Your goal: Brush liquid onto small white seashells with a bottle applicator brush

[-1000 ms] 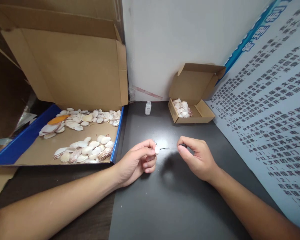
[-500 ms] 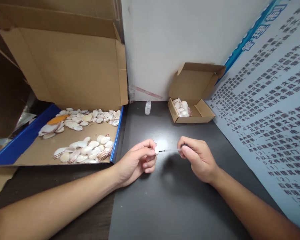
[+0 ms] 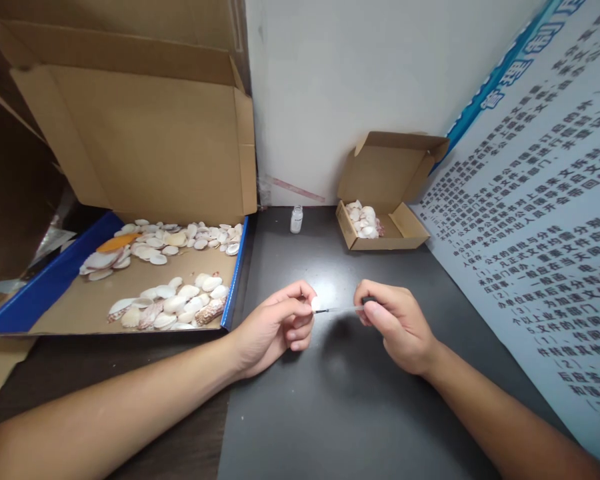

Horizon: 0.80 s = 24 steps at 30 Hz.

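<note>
My left hand (image 3: pixel 280 327) pinches a small white shell (image 3: pixel 315 304) between thumb and forefinger. My right hand (image 3: pixel 397 325) grips the black cap of a thin clear brush (image 3: pixel 343 309), whose dark tip points left and meets the edge of the shell. Both hands are over the dark tabletop. Behind them stands a small uncapped glass bottle (image 3: pixel 297 220). Many shells (image 3: pixel 175 303) lie in two groups in the large blue-edged box (image 3: pixel 75 301) on the left. More shells (image 3: pixel 364 220) fill the left side of a small cardboard box (image 3: pixel 387 244).
The large box's raised lid (image 3: pixel 155 140) stands at the back left, beside a pale wall (image 3: pixel 350 80). A big printed sheet (image 3: pixel 540 220) slopes along the right side. Another cardboard box (image 3: pixel 10 180) is at the far left edge.
The shell has turned slightly in my left fingers, and the brush tip now sits a little lower against it. The whole view has shifted slightly.
</note>
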Each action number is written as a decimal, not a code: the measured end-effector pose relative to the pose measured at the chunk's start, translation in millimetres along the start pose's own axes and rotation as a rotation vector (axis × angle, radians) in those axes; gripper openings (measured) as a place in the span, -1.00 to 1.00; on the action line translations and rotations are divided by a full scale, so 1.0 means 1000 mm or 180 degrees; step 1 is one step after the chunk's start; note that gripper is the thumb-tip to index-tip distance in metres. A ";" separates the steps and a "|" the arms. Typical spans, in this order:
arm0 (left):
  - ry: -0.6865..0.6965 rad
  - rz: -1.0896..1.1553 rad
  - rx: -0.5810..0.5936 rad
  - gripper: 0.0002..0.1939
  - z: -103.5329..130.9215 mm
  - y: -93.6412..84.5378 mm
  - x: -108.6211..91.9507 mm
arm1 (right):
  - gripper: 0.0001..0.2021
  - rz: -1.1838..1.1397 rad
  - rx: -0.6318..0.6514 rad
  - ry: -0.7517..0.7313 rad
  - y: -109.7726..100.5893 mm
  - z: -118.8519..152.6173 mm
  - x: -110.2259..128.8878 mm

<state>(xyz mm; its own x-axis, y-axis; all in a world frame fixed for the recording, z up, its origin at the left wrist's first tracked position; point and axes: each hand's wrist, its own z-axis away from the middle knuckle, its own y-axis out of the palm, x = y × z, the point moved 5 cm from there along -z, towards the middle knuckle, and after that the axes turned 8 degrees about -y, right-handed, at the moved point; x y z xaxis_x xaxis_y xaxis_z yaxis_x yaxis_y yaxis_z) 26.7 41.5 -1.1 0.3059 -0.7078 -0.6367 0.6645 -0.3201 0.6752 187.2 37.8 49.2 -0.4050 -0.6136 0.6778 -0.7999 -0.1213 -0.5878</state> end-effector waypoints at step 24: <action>-0.0046 -0.0018 0.0009 -0.91 0.001 0.001 -0.001 | -0.73 -0.0073 -0.0007 0.0048 0.001 0.000 -0.004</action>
<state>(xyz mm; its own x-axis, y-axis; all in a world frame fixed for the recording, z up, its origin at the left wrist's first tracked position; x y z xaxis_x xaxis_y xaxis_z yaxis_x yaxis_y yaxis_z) 26.8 41.0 0.4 0.2921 -0.7150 -0.6351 0.6644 -0.3260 0.6725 187.8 40.2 46.0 -0.3933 -0.5988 0.6976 -0.8099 -0.1334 -0.5711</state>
